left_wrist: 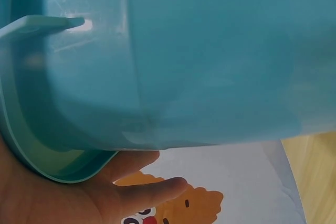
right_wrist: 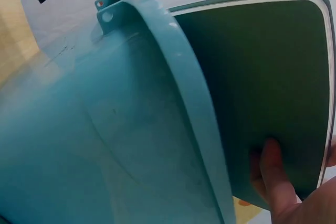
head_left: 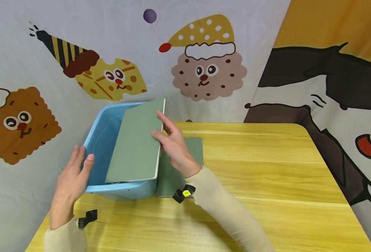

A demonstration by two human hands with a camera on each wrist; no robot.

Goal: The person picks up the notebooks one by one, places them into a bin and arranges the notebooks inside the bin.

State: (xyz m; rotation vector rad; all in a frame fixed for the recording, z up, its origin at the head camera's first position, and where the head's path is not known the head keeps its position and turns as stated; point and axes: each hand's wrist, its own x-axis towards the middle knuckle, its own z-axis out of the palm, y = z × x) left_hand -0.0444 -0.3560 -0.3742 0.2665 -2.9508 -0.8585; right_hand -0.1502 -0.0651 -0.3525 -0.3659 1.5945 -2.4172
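Observation:
A blue plastic bin stands at the left of the table. A green notebook with pale page edges lies tilted over its right part, the lower end by the front rim. My right hand pinches this notebook at its right edge, thumb on the upper cover and fingers underneath. My left hand rests against the bin's left rim with fingers fairly straight; the left wrist view shows the palm against the rim. Another green notebook or flat cover lies on the table right of the bin, partly hidden by my right hand.
The yellow wooden table extends to the right. Behind it hangs a cloth printed with cartoon figures, close to the bin's back and left. Something small shows at the bin's front under the notebook, too hidden to tell.

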